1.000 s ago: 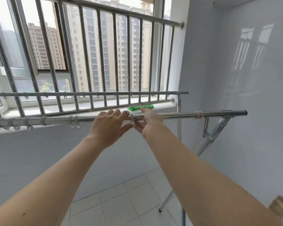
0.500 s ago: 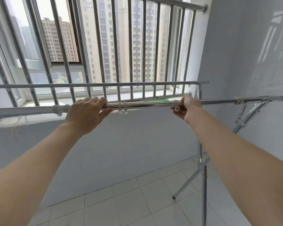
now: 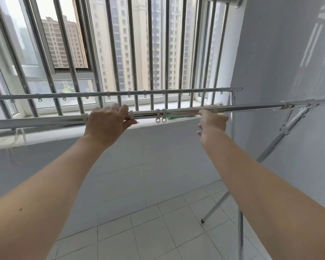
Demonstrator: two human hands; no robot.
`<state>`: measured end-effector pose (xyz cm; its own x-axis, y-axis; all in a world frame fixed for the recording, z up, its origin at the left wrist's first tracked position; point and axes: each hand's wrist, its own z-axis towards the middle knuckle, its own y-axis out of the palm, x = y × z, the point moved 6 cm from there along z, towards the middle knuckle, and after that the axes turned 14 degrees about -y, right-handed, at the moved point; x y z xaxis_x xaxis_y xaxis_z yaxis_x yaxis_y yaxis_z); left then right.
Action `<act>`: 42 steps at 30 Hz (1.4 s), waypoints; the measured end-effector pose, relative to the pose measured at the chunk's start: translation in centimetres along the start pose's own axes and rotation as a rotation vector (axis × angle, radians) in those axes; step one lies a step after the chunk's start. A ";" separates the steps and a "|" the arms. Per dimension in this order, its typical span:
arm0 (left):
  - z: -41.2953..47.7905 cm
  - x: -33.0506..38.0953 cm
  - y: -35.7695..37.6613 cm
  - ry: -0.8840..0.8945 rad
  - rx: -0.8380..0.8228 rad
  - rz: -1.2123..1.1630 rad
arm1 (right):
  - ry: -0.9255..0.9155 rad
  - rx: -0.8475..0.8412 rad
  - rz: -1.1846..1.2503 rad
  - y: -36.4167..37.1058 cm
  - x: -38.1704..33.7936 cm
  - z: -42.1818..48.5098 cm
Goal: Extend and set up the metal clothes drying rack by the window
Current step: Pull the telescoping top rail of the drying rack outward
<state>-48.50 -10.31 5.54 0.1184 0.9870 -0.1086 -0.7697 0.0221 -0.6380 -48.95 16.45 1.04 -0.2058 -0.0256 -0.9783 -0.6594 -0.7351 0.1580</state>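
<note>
The metal drying rack stands under the barred window. Its near rail (image 3: 251, 108) runs left to right at chest height, a thicker tube on the left and a thinner shiny tube sliding out to the right. My left hand (image 3: 107, 124) is wrapped over the rail at the end of the thick tube. My right hand (image 3: 212, 121) grips the thin tube from below, further right. Two white plastic hook rings (image 3: 160, 117) hang on the rail between my hands. A far rail (image 3: 120, 94) with several small rings runs parallel, closer to the window.
The rack's crossed legs (image 3: 270, 147) stand at the right, close to the grey wall (image 3: 289, 62). Window bars (image 3: 150, 53) and a sill lie behind the rack. A green object (image 3: 176, 117) lies on the sill. White floor tiles (image 3: 158, 231) spread below.
My hands have moved apart along the near rail, the left to the left and the right to the right, and the thin tube shows more length. The view has shifted right and upward.
</note>
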 end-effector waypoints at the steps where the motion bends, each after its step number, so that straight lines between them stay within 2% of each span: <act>1: 0.1 0.5 0.2 0.003 0.003 0.002 | 0.011 -0.017 0.010 -0.2 0.0 0.2; 4: 0.1 2.4 0.8 0.020 0.000 -0.016 | -0.037 -0.083 -0.016 0.1 -1.1 0.7; 7: 0.5 3.7 1.2 0.020 0.009 -0.036 | -0.127 -0.148 -0.168 0.2 -2.3 1.3; 11: 1.1 4.5 1.7 0.011 0.010 -0.020 | -0.346 -0.318 -0.554 -0.6 -2.6 2.3; 14: 1.6 4.9 2.0 0.008 0.009 -0.013 | -0.593 -0.301 -0.864 -1.2 -3.2 2.8; 16: 2.0 5.5 2.3 0.003 0.000 -0.007 | -0.571 -0.385 -0.940 -0.7 -2.7 3.7; 18: 2.1 6.0 2.6 -0.008 -0.012 -0.007 | -0.469 -0.496 -0.954 -0.2 -1.5 4.5; 20: 2.5 6.7 3.0 -0.022 -0.018 0.004 | -0.427 -0.507 -0.933 -0.2 -1.1 5.6; 24: 3.6 8.3 3.9 -0.059 -0.043 0.026 | -0.433 -0.494 -0.881 -0.3 -0.9 8.1; 30: 5.5 11.3 5.8 -0.096 -0.057 0.056 | -0.480 -0.559 -0.822 -1.2 -0.5 12.5; 42: 10.5 17.9 10.6 -0.140 -0.100 0.088 | -0.462 -0.543 -0.697 -1.7 0.6 23.1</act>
<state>-61.07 9.27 4.82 -0.0403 0.9971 -0.0648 -0.7065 -0.0743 -0.7038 -64.62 33.36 3.23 -0.2354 0.7112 -0.6625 -0.3437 -0.6985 -0.6277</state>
